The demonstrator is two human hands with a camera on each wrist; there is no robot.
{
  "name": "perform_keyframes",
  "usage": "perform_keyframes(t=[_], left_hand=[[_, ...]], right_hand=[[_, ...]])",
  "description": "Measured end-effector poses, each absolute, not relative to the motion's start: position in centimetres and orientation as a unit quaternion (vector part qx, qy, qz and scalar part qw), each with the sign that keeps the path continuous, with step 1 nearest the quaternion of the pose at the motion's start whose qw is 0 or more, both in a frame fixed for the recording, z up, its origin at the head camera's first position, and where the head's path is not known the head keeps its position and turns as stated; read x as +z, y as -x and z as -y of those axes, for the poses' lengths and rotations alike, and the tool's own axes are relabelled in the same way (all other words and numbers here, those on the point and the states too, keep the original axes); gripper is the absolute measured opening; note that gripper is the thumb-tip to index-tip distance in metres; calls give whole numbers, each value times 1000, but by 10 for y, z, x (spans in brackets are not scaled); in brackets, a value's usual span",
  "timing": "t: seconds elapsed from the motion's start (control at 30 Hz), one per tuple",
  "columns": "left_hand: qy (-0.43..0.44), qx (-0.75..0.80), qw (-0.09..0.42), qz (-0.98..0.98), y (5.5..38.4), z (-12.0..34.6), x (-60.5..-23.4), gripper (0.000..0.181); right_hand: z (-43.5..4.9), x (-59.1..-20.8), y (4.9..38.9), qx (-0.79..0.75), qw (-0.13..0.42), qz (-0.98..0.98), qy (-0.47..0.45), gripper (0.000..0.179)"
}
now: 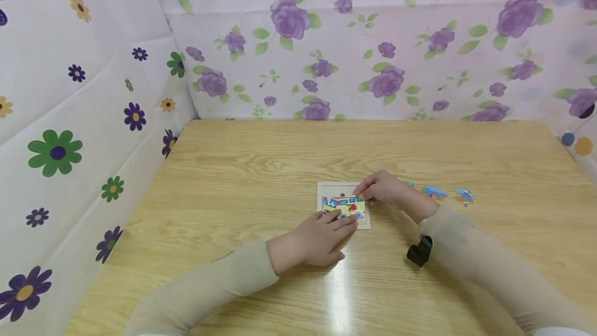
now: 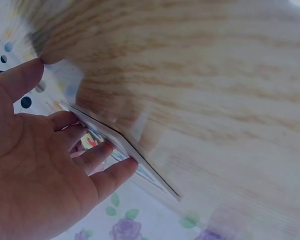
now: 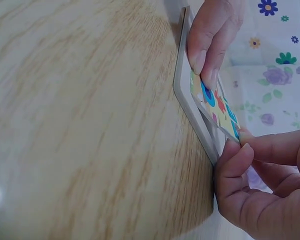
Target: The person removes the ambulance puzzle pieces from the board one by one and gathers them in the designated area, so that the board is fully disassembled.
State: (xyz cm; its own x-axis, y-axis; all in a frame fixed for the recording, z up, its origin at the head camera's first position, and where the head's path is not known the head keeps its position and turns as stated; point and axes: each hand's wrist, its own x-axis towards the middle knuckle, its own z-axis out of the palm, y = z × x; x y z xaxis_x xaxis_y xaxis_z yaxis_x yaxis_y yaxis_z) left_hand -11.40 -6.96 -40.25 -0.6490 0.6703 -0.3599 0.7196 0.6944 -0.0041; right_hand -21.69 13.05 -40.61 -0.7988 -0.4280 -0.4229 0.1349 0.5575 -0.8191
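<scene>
A small jigsaw puzzle tray (image 1: 345, 183) with a pale rim lies on the table, its lower part filled with colourful pieces. My left hand (image 1: 317, 237) rests its extended fingers on those pieces near the tray's front edge. At the tray's right side, my right hand (image 1: 386, 189) pinches a puzzle piece (image 3: 229, 119) by its corner between thumb and index finger. That edge is tilted up from the tray, as the right wrist view shows. In the left wrist view, the left hand (image 2: 50, 160) has its fingertips over the tray's rim (image 2: 121, 137).
Several loose blue and orange puzzle pieces (image 1: 435, 191) lie on the wooden table (image 1: 242, 170), to the right of the tray and partly behind the right forearm. Floral cloth (image 1: 289, 66) hangs along the table's back and left sides. A black device (image 1: 420, 251) hangs at the right wrist.
</scene>
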Motion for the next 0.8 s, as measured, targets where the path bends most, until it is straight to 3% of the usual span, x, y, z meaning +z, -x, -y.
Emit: perform_keyframes(t=[0.33,0.8], left_hand=[[-384,-82,170,-904,116,69,-400,70],[-389,-61,170,-903,119,72,-402,68]], right_hand=[[-123,-403,214,-504,346,-786,91,23],[-120,-394,208,-514,319,-789,111,25]])
